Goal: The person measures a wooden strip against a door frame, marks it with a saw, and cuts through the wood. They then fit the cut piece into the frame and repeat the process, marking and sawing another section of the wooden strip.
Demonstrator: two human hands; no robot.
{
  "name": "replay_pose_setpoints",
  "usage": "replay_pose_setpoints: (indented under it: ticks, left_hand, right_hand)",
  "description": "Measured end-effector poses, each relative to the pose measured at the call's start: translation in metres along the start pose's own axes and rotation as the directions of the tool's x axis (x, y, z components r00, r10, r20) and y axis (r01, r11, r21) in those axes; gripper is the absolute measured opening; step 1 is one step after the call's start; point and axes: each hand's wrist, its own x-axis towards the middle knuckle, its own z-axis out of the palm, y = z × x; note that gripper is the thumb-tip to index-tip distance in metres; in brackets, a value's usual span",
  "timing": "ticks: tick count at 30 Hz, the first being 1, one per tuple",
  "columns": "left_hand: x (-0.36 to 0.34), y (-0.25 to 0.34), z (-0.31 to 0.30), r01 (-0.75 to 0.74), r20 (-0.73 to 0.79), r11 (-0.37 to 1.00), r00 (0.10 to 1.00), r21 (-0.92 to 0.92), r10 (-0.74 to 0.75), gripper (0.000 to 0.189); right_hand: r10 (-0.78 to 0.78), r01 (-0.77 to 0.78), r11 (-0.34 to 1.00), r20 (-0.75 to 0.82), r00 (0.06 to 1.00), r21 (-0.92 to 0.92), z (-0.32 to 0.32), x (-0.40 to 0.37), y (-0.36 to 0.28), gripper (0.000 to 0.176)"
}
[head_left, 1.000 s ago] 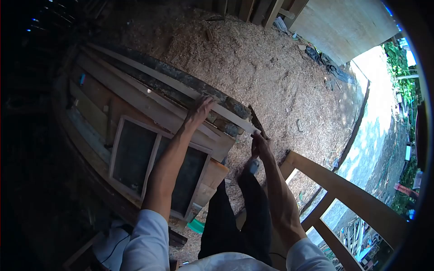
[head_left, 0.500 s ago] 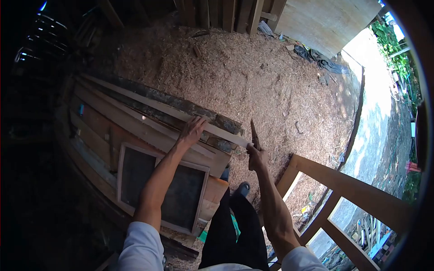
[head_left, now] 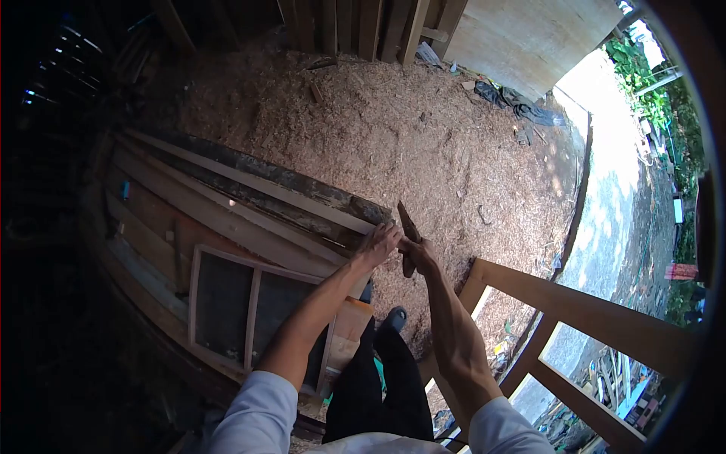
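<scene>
A long pale wooden strip [head_left: 302, 203] runs from the upper left along the bench to my hands. My left hand [head_left: 380, 246] is closed round its near end. Close beside it, touching or nearly so, my right hand [head_left: 420, 256] grips a dark, pointed tool [head_left: 407, 221] that looks like a saw or blade, its tip directed up and left. The tool's handle shows below my fingers. Under the strip lies a rough, dark timber beam [head_left: 333, 195].
Boards and a mesh-panelled frame [head_left: 255, 318] lie on the left. A large wooden frame [head_left: 560, 295] stands at the lower right. Shavings cover the ground [head_left: 363, 129]. Planks [head_left: 370, 30] and a plywood sheet [head_left: 529, 38] stand at the back. My foot [head_left: 395, 318] is below my hands.
My left hand has slid right along the strip to its end, close to my right hand. The tool in my right hand has tilted further left, and the view has shifted slightly.
</scene>
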Motion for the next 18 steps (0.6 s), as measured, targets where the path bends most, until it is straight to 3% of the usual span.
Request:
replay_pose_setpoints:
  ticks: [1, 2, 3, 4, 5, 7, 8, 9, 10, 11, 12, 13, 15, 17, 18]
  left_hand:
    - [-0.001, 0.003, 0.000, -0.011, -0.008, 1.000, 1.000, 0.008, 0.011, 0.019]
    - [-0.004, 0.005, -0.001, -0.032, -0.042, 0.999, 0.999, 0.013, 0.033, 0.019]
    - [0.000, 0.003, -0.001, -0.047, -0.084, 0.999, 0.995, 0.019, 0.049, 0.019]
    - [0.002, 0.009, -0.013, -0.127, -0.163, 0.992, 0.978, 0.018, 0.128, 0.020]
    - [0.003, 0.031, -0.023, -0.138, -0.148, 0.990, 0.980, -0.010, 0.135, 0.020]
    - [0.027, 0.062, -0.049, -0.153, -0.024, 0.968, 0.988, -0.198, 0.151, 0.016]
    - [0.037, 0.077, -0.052, -0.206, -0.083, 0.951, 0.978, -0.233, 0.191, 0.013]
    - [0.040, 0.081, -0.043, -0.295, -0.178, 0.942, 0.947, -0.159, 0.267, 0.021]
    - [0.042, 0.080, -0.037, -0.256, -0.167, 0.961, 0.957, -0.105, 0.237, 0.028]
    - [0.039, 0.082, -0.030, -0.199, -0.150, 0.978, 0.971, -0.068, 0.187, 0.035]
    - [0.030, 0.077, -0.035, -0.119, -0.126, 0.985, 0.987, -0.123, 0.103, 0.043]
    - [0.021, 0.061, -0.044, -0.032, -0.098, 0.984, 0.995, -0.174, 0.015, 0.051]
    - [-0.005, 0.021, -0.052, 0.095, -0.186, 0.980, 0.974, -0.174, -0.127, 0.053]
    - [-0.034, -0.019, -0.063, 0.184, -0.179, 0.968, 0.960, -0.170, -0.213, 0.049]
    - [-0.042, -0.036, -0.063, 0.197, -0.188, 0.965, 0.955, -0.171, -0.228, 0.047]
  right_hand:
    - [0.008, -0.009, 0.999, -0.018, 1.000, -0.046, 0.002, 0.000, -0.006, 0.038]
    - [0.109, -0.123, 0.978, -0.089, 0.990, -0.166, 0.000, -0.002, -0.011, 0.038]
    - [0.015, -0.015, 0.999, -0.012, 1.000, 0.036, -0.001, -0.009, -0.016, 0.034]
    - [-0.070, 0.068, 0.995, 0.019, 0.997, 0.073, -0.011, -0.030, -0.040, 0.032]
    - [-0.122, 0.118, 0.986, 0.030, 0.992, 0.120, -0.023, -0.067, -0.051, 0.030]
    - [-0.120, 0.123, 0.984, -0.029, 0.992, 0.129, -0.056, -0.078, -0.035, 0.030]
    - [-0.126, 0.135, 0.978, -0.062, 0.990, 0.161, -0.066, -0.086, -0.023, 0.029]
    - [-0.085, 0.090, 0.994, -0.079, 0.993, 0.064, -0.086, -0.097, -0.026, 0.027]
    - [-0.189, 0.213, 0.965, -0.154, 0.970, 0.154, -0.098, -0.090, -0.011, 0.026]
    - [-0.181, 0.194, 0.975, -0.120, 0.976, 0.112, -0.124, -0.094, -0.006, 0.028]
    - [-0.060, 0.081, 0.989, -0.160, 0.985, 0.125, -0.144, -0.099, 0.001, 0.030]
    - [-0.093, 0.116, 0.987, -0.191, 0.977, 0.110, -0.162, -0.099, 0.013, 0.032]
    - [-0.153, 0.177, 0.982, -0.274, 0.950, 0.068, -0.193, -0.089, 0.043, 0.032]
    - [-0.084, 0.109, 0.988, -0.219, 0.972, 0.106, -0.215, -0.112, 0.024, 0.033]
    - [-0.190, 0.209, 0.977, -0.281, 0.941, 0.039, -0.229, -0.095, 0.048, 0.033]
